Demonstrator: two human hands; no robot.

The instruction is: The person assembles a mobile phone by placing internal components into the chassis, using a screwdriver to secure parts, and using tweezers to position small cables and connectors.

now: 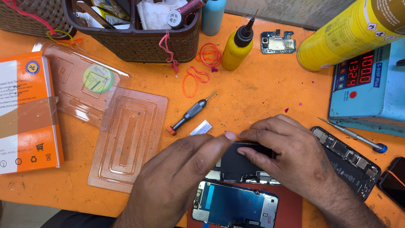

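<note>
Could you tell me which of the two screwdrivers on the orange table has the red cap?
The dark-handled screwdriver left of the hands, beside the clear plastic tray. The silver screwdriver by the blue station has a blue cap.

yellow squeeze bottle (237, 47), brown basket (139, 40), orange box (26, 114), grey screwdriver (190, 113)

On the orange tabletop (261, 93), the left hand (177, 177) and right hand (287, 152) press fingertips onto a black battery (240, 162) in an opened phone, with a detached screen panel (234, 207) nearer and a screwdriver (190, 114) farther left.
</note>
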